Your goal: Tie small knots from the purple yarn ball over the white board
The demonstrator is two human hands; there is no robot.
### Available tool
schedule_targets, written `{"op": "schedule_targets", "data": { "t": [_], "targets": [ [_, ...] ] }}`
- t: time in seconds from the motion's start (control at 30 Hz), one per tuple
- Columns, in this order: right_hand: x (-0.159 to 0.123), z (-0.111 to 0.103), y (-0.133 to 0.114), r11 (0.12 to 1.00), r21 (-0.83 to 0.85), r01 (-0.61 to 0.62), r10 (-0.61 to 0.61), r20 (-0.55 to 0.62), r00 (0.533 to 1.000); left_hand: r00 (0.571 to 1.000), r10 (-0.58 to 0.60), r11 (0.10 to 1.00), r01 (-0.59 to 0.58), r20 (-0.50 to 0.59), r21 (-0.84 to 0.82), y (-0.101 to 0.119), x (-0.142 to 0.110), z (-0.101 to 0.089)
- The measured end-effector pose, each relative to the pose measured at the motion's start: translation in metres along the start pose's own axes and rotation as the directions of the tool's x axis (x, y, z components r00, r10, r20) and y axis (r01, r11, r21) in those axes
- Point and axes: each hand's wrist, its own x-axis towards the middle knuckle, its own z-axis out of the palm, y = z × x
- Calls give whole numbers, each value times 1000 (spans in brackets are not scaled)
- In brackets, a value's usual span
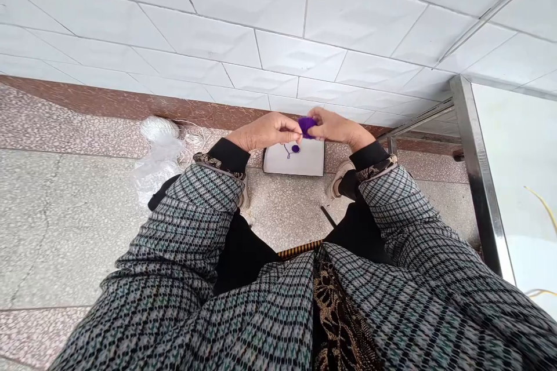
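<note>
My right hand (333, 126) is closed round a small ball of purple yarn (306, 125). Close beside it, my left hand (270, 130) pinches with thumb and forefinger at the ball's left edge, apparently on a strand of the purple yarn. Below both hands is a shallow white box (278, 163) with a dark rim. In it lie a small round purple piece (296, 149) and a short length of purple yarn (288, 153) ending in a loop. My fingers hide part of the ball.
White yarn balls (159, 127) and a clear plastic bag (156, 165) sit on the speckled floor to the left. A tiled wall (282, 52) rises in front. At the right stands a metal-framed table (474, 174). My shoes flank the box; a dark stick-like object (328, 216) lies nearer me.
</note>
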Motion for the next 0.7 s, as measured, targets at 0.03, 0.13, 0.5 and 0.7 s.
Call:
{"op": "schedule_targets", "data": {
  "t": [0.03,0.13,0.5,0.7],
  "targets": [
    [-4,-1,-1,999,-45,7,-1,134,991,998,-17,1000,17,-63,-4,-2,-1,-1],
    [-13,-5,-4,987,120,105,-144,393,908,970,-75,997,73,-230,-21,-8,-1,-2],
    [5,-5,-3,867,460,190,-43,-312,949,998,28,997,-32,54,75,-3,7,11],
    [-7,0,-1,999,15,30,-33,251,967,988,-42,996,54,-152,74,-5,2,4]
  ]
}}
